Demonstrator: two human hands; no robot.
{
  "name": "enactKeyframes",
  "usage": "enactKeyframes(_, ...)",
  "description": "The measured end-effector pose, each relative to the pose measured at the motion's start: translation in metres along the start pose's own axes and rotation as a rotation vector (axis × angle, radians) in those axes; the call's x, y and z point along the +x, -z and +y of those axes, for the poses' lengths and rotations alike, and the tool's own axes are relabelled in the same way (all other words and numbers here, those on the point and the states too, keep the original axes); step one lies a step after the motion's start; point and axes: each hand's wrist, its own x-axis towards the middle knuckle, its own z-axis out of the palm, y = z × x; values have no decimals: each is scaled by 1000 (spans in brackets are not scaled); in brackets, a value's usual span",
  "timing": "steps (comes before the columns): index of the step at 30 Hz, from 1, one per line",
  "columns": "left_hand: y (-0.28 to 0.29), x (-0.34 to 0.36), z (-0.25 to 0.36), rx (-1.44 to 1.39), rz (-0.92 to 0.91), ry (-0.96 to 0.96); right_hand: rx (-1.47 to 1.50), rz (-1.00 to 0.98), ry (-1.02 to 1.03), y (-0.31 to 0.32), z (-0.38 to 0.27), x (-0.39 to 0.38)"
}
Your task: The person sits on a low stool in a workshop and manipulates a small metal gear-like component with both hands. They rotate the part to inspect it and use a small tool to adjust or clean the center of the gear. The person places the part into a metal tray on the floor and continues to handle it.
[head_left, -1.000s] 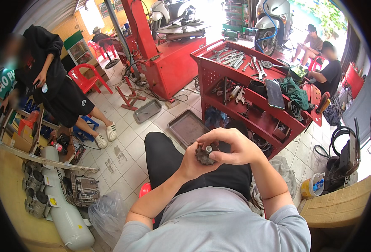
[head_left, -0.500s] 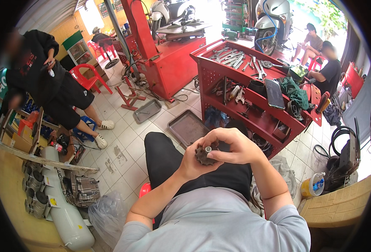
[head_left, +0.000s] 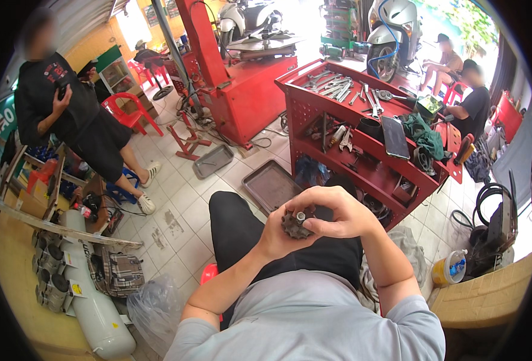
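Above my lap I hold a dark, round metal part with a toothed rim (head_left: pixel 295 227), and a small silver stub (head_left: pixel 301 216) stands up at its middle. My left hand (head_left: pixel 274 239) wraps around the part from the left and below. Over its right side curves my right hand (head_left: pixel 342 212), thumb against the top near the stub and fingers around the far side. The underside of the part is hidden by my palm and fingers.
Beyond my knees lies a brown metal tray (head_left: pixel 270 185), with a smaller grey tray (head_left: pixel 213 161) farther off. A red tool cart (head_left: pixel 362 165) carrying wrenches and a phone (head_left: pixel 394 137) stands ahead right. At left, a person (head_left: pixel 67 114) stands near a red chair (head_left: pixel 129 113).
The person at left has straightened up and now holds a dark phone-like object at chest height. My hands stay around the toothed part, which has turned or tilted slightly.
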Motion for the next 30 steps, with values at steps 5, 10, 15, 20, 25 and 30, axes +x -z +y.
enactKeyframes(5,0,0,-2,-33,3,31,-37,-78,-131,4,-1,-3)
enactKeyframes(10,-1,-1,0,33,12,17,-14,-1,-12,1,-2,-1)
enactKeyframes(15,-1,0,1,-9,9,21,-27,-31,-169,2,-4,-4)
enactKeyframes(20,-2,-1,0,20,13,4,-60,-50,50,3,3,0)
enactKeyframes(25,0,0,-3,11,-14,19,-46,-49,-145,2,-2,-4)
enactKeyframes(30,-1,0,-3,37,17,-30,-53,-36,-21,1,-2,0)
